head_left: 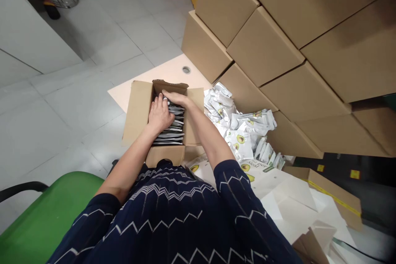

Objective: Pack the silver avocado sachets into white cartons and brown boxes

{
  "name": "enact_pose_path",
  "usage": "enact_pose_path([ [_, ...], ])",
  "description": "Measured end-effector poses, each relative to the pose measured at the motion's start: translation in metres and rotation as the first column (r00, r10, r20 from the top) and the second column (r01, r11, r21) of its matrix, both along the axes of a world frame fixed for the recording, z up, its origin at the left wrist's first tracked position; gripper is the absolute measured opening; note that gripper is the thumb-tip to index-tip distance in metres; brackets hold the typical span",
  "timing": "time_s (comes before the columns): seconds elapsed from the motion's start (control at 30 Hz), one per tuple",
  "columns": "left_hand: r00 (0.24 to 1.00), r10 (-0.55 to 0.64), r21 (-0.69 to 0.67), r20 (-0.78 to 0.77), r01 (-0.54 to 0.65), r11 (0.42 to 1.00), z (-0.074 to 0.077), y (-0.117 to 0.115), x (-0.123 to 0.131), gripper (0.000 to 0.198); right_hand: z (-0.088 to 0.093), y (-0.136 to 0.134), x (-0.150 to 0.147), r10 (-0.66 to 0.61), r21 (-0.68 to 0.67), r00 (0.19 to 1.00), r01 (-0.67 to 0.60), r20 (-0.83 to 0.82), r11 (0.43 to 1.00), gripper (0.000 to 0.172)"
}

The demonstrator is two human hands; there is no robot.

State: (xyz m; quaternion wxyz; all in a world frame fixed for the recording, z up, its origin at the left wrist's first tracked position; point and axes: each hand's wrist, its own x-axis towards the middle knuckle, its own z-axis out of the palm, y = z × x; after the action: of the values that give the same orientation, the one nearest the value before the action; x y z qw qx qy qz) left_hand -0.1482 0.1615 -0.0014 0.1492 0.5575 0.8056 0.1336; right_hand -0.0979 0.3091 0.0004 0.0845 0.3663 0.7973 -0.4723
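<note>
An open cardboard box [138, 111] stands in front of me with its flaps folded outward. A row of flat sachets [173, 135] stands on edge inside it. My left hand [160, 114] lies on top of the sachets, palm down, its fingers stretched out. At the far end of the box, my right hand [175, 98] reaches over the right wall with its fingers extended, their tips partly hidden inside. Neither hand shows a clear grip on a sachet.
To the right lies a heap of white pouches [241, 142] printed with avocados. Stacked cartons [266, 45] rise behind it. White printed cardboard [272, 181] spreads at lower right. A green chair [58, 214] is at lower left, and another person's foot [52, 10] shows at upper left.
</note>
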Motion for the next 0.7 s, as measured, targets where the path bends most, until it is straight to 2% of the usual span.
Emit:
enact_pose_path([
  [0.07, 1.0, -0.005, -0.011, -0.014, 0.005, 1.0, -0.001, 0.0, 0.0, 0.074, -0.004, 0.0, -0.004, 0.065, 0.065, 0.995, -0.07, 0.07, 0.995, 0.061],
  [0.17, 0.999, -0.029, -0.016, -0.038, 0.028, 0.999, -0.002, 0.0, 0.0, 0.075, -0.006, -0.002, -0.006, 0.146, 0.234, 0.984, -0.165, 0.099, 0.958, 0.049],
  [0.23, 0.998, -0.04, -0.019, -0.049, 0.04, 0.999, -0.003, 0.0, 0.0, 0.075, -0.001, -0.004, -0.002, 0.161, 0.358, 0.983, -0.18, 0.082, 0.916, 0.04],
  [0.3, 0.998, -0.045, -0.019, -0.052, 0.044, 0.999, -0.002, 0.0, 0.0, 0.074, 0.011, -0.006, 0.007, 0.144, 0.415, 0.989, -0.141, 0.025, 0.899, 0.036],
  [0.4, 0.998, -0.048, -0.014, -0.05, 0.048, 0.999, -0.002, 0.0, 0.0, 0.074, 0.037, -0.005, 0.033, 0.038, 0.327, 0.977, 0.033, -0.21, 0.945, 0.032],
  [0.47, 0.998, -0.048, -0.014, -0.046, 0.048, 0.999, -0.001, 0.0, 0.0, 0.073, 0.053, 0.001, 0.059, -0.133, 0.207, 0.913, 0.227, -0.386, 0.952, 0.035],
  [0.53, 0.998, -0.047, -0.014, -0.042, 0.047, 0.999, 0.001, 0.0, 0.001, 0.074, 0.061, 0.01, 0.088, -0.328, 0.138, 0.812, 0.441, -0.484, 0.887, 0.04],
  [0.6, 0.998, -0.05, -0.011, -0.041, 0.05, 0.999, 0.002, 0.0, 0.001, 0.073, 0.059, 0.021, 0.118, -0.456, 0.173, 0.734, 0.602, -0.503, 0.779, 0.042],
  [0.67, 0.998, -0.056, -0.005, -0.041, 0.055, 0.998, 0.002, 0.0, 0.001, 0.073, 0.046, 0.031, 0.146, -0.508, 0.281, 0.75, 0.642, -0.424, 0.713, 0.041],
  [0.7, 0.997, -0.06, -0.001, -0.041, 0.06, 0.998, 0.002, 0.0, 0.001, 0.073, 0.037, 0.033, 0.158, -0.505, 0.344, 0.795, 0.602, -0.335, 0.72, 0.039],
])
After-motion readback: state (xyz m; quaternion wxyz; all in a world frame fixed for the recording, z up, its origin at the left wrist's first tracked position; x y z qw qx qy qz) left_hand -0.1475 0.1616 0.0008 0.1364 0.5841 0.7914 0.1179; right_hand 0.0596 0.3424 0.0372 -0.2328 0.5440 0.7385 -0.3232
